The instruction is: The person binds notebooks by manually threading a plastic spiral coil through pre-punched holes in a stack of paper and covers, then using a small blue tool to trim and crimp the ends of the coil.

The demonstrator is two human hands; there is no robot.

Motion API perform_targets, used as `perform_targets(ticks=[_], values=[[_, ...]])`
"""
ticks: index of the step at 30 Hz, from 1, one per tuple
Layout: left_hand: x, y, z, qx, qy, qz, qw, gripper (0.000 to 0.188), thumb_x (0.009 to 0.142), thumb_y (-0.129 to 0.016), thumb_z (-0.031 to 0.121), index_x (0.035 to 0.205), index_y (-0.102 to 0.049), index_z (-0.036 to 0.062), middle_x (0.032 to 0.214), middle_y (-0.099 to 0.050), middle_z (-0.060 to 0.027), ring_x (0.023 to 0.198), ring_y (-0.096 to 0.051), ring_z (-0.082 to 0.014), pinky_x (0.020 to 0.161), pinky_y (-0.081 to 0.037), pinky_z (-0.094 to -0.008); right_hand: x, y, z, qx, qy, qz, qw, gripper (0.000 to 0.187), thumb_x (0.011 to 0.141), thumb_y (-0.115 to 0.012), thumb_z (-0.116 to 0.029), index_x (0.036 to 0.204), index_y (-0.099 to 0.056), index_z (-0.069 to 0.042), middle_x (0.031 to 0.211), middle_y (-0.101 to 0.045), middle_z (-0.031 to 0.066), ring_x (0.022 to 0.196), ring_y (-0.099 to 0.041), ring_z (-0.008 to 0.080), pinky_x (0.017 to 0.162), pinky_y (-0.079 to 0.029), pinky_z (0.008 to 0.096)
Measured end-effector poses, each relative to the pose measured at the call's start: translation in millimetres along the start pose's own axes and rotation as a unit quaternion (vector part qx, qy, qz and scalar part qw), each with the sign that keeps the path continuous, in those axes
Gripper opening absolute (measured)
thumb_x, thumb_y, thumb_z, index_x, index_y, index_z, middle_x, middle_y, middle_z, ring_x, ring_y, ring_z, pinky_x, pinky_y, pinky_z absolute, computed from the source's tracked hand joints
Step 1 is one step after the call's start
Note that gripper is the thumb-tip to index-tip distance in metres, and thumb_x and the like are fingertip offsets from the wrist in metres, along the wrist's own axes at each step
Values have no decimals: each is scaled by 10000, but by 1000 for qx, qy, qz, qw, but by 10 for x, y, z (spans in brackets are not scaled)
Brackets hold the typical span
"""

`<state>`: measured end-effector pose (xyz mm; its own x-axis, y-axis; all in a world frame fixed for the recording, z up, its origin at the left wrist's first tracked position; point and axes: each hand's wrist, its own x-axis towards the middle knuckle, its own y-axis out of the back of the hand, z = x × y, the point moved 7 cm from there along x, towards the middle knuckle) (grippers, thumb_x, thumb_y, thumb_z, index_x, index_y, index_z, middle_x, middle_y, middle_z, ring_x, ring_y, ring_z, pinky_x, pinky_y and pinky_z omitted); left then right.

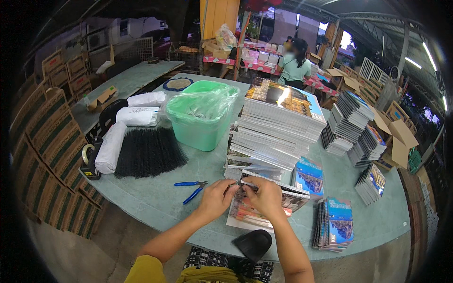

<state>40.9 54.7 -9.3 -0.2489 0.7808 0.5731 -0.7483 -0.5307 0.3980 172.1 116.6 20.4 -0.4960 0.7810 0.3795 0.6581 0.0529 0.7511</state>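
A spiral notebook [252, 213] with colourful printed covers lies in front of me, partly under my hands. My left hand [218, 200] is closed, thumb and fingers pinched together at the notebook's left edge, where a bit of dark binding coil [234, 186] shows. Close against it, my right hand [264, 197] is closed too, its thumb and fingers gripping the notebook at the same edge. The fingertips hide the exact spot they grip. Left of my left hand lies a pair of blue-handled cutting pliers [192, 188], its jaws toward the hand.
Tall notebook stacks [273, 137] rise just beyond my hands; smaller stacks [334, 222] stand right. Black binding coils [147, 153], white rolls [137, 116], a tape dispenser [89, 160] and a green bin [203, 118] are left. A black pad [254, 244] sits near. A person [296, 63] stands beyond.
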Motion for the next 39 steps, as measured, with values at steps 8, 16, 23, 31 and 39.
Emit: perform_targets(ticks=[8,16,23,31,39], values=[[24,45,252,166,-148,28,975,176,769,-671,118,924,-638,44,806,-611,-145,702,-592,-317,627,-482,-387,-28,-53,-61,28,67,21,997,183,747,-667,-176,917,-670,-108,791,-668,109,635,-627,289,602,-486,367],[239,286,-232,31,87,-223,970,210,798,-663,172,964,-610,55,891,-585,-132,722,-583,-298,623,-456,-382,-37,-151,-179,-91,140,46,985,143,800,-626,-186,916,-628,-101,750,-629,71,699,-611,263,624,-431,373],[303,349,-219,59,9,-237,970,235,877,-577,240,949,-637,25,671,-592,-108,610,-561,-194,595,-447,-328,-23,-153,-170,-61,128,91,986,191,815,-631,-283,900,-601,-114,696,-606,40,704,-600,257,608,-405,376],[353,286,-252,42,-6,-253,967,289,882,-547,296,984,-613,35,794,-624,-162,758,-602,-304,694,-452,-406,30,-173,-159,-78,150,106,980,181,803,-645,-269,857,-608,-100,736,-615,47,722,-603,233,619,-410,365],[382,289,-37,67,-12,-191,979,168,766,-677,168,877,-597,70,897,-571,-110,848,-539,-311,739,-426,-396,-7,-172,-113,-39,142,82,986,195,773,-671,-216,906,-594,-97,772,-627,54,761,-612,242,648,-415,386]])
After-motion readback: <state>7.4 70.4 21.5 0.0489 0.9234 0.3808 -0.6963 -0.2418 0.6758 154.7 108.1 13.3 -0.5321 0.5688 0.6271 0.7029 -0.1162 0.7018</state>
